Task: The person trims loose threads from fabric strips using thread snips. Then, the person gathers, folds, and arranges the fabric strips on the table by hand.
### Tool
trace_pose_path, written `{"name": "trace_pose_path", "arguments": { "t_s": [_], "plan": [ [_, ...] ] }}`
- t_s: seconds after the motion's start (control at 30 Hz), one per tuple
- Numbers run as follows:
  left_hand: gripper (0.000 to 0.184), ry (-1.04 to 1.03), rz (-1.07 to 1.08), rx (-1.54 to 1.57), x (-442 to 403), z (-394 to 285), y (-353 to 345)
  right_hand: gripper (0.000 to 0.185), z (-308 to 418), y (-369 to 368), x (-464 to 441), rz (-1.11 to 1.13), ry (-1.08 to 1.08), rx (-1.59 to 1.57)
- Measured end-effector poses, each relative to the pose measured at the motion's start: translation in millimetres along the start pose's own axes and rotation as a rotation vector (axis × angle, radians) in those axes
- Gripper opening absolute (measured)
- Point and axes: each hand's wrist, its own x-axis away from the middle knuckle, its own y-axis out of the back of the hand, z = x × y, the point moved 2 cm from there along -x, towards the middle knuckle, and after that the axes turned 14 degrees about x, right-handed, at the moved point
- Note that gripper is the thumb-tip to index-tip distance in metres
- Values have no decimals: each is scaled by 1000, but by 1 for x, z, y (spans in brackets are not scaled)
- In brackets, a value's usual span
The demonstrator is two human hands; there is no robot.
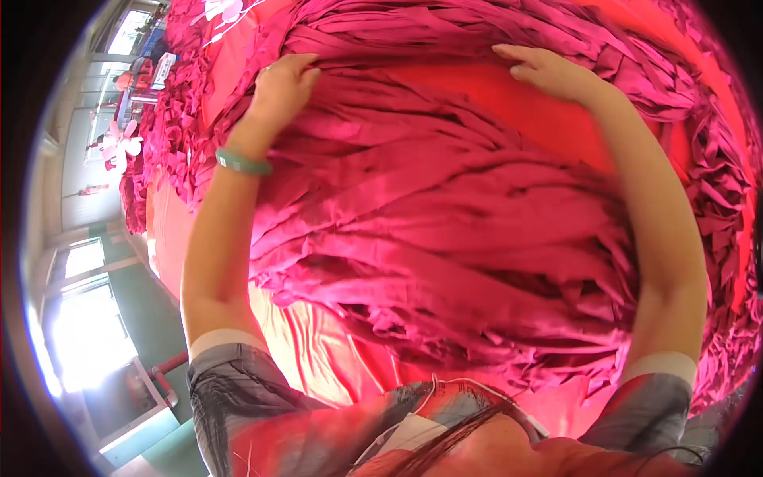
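Observation:
A large heap of magenta fabric strips (pixel 445 207) spreads in front of me over a smooth red cloth (pixel 517 111). My left hand (pixel 284 87), with a green band on its wrist, rests at the upper left on the edge of a long bundle of strips (pixel 397 32). Its thumb and fingers are slightly apart. At the upper right, my right hand (pixel 548 70) touches the same bundle, its fingers stretched toward the left with a gap between them. I make out nothing held in either hand.
More crumpled magenta strips (pixel 723 207) lie along the right side and at the upper left. Orange-red cloth (pixel 310 350) shows below the heap. Pale flower-shaped objects (pixel 121 145) stand at the left, near bright windows (pixel 87 334) and a red pipe (pixel 168 364).

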Motion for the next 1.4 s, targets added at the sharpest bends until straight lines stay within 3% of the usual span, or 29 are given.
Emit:
{"name": "trace_pose_path", "arguments": {
  "t_s": [0.07,0.13,0.2,0.33,0.43,0.53,0.63,0.67,0.73,0.87,1.0,1.03,1.1,1.2,1.23,1.33,1.4],
  "plan": [
    [27,-225,-54,-65,45,-100,23,40,48,24,53,-53,87,136],
    [28,-314,-61,-5,92,-165,39,30,103,59,124,-314,172,286],
    [29,-308,-85,44,137,-197,48,25,167,92,201,-392,91,279],
    [37,-320,-120,204,195,-226,35,22,227,62,327,-428,54,63],
    [38,-381,-98,200,201,-264,35,22,226,29,387,-481,-217,113],
    [35,-482,-150,283,189,-295,23,19,200,41,434,-727,-505,80],
    [27,-582,-229,332,189,-324,6,17,184,42,462,-847,-473,247],
    [26,-596,-232,370,195,-332,-3,17,186,39,468,-757,-427,365],
    [23,-605,-214,403,213,-337,-13,18,195,33,474,-587,-308,549],
    [19,-482,-228,464,258,-305,-13,21,203,23,503,-598,-240,713],
    [18,-493,155,486,314,-281,-33,19,193,29,548,-710,-347,751],
    [18,-475,158,357,323,-276,-47,18,194,26,555,-716,-410,741],
    [19,-442,167,114,335,-275,-78,18,197,6,558,-787,-328,788],
    [19,-449,111,-1,335,-284,-92,16,190,-32,577,-844,-377,822],
    [18,-404,138,72,339,-294,-87,15,193,-41,580,-849,-437,801],
    [16,-544,123,98,350,-304,-86,13,204,-46,594,-862,-592,753],
    [15,-496,233,96,357,-311,-80,12,196,-39,604,-938,-614,691]
  ]
}}
